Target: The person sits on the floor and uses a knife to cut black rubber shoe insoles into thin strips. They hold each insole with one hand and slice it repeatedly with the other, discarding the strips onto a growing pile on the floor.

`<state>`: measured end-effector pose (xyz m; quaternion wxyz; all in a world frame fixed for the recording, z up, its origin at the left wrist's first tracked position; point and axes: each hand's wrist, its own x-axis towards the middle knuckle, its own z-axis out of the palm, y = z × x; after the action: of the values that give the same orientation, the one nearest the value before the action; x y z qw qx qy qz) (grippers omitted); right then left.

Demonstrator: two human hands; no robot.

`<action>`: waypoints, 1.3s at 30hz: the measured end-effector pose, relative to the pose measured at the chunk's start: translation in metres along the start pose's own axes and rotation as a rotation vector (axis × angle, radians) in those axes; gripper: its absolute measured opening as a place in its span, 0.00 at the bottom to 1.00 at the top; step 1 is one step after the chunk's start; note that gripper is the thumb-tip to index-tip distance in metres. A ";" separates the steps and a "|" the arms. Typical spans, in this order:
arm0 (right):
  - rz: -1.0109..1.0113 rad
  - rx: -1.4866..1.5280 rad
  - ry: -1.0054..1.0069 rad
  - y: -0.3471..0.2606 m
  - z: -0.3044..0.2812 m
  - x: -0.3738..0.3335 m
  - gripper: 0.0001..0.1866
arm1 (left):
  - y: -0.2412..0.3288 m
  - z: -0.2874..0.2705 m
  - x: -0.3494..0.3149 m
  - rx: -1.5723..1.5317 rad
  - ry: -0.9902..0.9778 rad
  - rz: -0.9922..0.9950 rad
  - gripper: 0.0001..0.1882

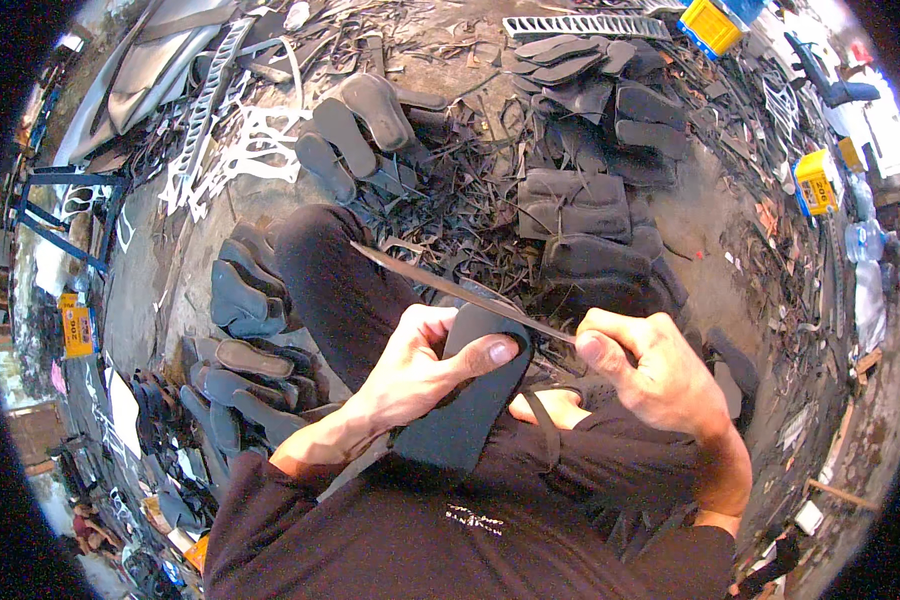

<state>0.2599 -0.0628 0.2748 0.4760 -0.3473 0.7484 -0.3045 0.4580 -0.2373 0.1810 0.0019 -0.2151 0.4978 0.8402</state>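
My left hand (415, 370) grips a dark shoe sole (460, 415) above my lap, its thumb pressed on the flat face near the rounded end. My right hand (650, 370) is closed on a knife, whose handle the fingers hide. The long, narrow knife blade (440, 285) points to the far left and crosses the sole's rounded far end. Whether its edge touches the sole I cannot tell. A thin dark strip (543, 430) hangs beside the sole, near my bare foot (552, 408).
Dark soles lie in piles at the left (245, 280), the far middle (355, 130) and the right (580, 210). Offcuts (460, 190) litter the floor between them. White cut-out sheets (260, 145) lie far left. A yellow container (815, 183) stands at the right, a blue metal frame (60, 220) at the left.
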 end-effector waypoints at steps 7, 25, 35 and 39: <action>-0.077 -0.193 -0.189 0.000 -0.008 0.036 0.28 | -0.009 0.036 0.012 0.040 -0.228 -0.012 0.16; -0.302 0.087 0.631 0.071 0.119 0.050 0.21 | -0.011 0.012 0.050 -0.546 0.606 0.371 0.15; -0.259 0.062 0.508 0.079 0.127 0.043 0.25 | -0.030 0.015 0.027 -0.582 0.520 0.342 0.13; -0.216 0.008 0.411 0.053 0.116 0.043 0.25 | -0.045 0.006 0.015 -0.556 0.500 0.336 0.15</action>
<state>0.3421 -0.0814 0.1694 0.2793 -0.3542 0.7870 -0.4210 0.4522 -0.2127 0.1408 -0.3145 -0.3207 0.2650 0.8532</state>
